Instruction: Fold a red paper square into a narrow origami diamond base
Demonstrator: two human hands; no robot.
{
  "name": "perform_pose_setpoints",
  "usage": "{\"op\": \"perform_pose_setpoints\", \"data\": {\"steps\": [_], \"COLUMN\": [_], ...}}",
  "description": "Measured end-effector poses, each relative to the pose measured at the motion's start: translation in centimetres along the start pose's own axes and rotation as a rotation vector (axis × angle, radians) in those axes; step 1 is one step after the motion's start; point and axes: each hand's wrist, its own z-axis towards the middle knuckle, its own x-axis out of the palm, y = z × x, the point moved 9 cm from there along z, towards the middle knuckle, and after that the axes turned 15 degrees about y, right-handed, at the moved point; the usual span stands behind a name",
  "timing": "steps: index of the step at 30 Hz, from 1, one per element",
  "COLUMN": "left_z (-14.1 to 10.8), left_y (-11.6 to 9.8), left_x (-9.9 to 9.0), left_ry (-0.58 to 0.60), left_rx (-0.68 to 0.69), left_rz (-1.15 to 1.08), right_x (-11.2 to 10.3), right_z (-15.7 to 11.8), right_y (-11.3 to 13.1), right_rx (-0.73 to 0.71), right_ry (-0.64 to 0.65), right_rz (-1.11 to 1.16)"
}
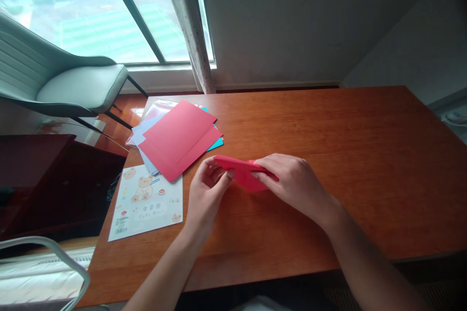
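A folded piece of red paper (248, 180) is held just above the wooden table (346, 155), between both hands. My left hand (209, 187) pinches its left end between thumb and fingers. At the right part of the paper, my right hand (288, 177) grips the folded edge, thumb below and fingers over the top. The lower part of the paper hangs toward the tabletop. Left of my hands lie red sheets (178, 138) on top of pale blue and teal ones.
A white cover with a bear drawing (146, 204) lies at the table's left edge. Beyond the table stand a grey-green chair (80, 85) and a curtain (189, 24) beside the window. Dark furniture (40, 180) and a white curved tube (54, 248) are at the left.
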Motion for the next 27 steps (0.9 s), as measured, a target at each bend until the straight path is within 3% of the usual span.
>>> {"op": "perform_pose_setpoints", "data": {"steps": [3,7,10,14,27], "left_z": [-0.3,0.2,0.8,1.2,1.3], "left_y": [-4.2,-6.5,-6.5,-5.5,-5.1], "left_x": [-0.9,1.5,1.6,0.7,0.2], "left_ry": [-0.047,0.226,0.286,0.271,0.276], "left_rx": [0.261,0.315,0.241,0.142,0.097], "left_rz": [0.368,0.759,0.725,0.635,0.704], "right_x": [-0.3,-0.6,-1.0,-1.3,-2.0], "right_z": [0.0,0.2,0.3,0.3,-0.7], "right_y": [0.2,0.7,1.0,1.2,-0.1], "right_rx": [0.017,0.024,0.024,0.004,-0.005], "right_ry": [0.097,0.237,0.255,0.237,0.193], "right_rz": [-0.03,-0.061,-0.075,-0.075,-0.068]}}
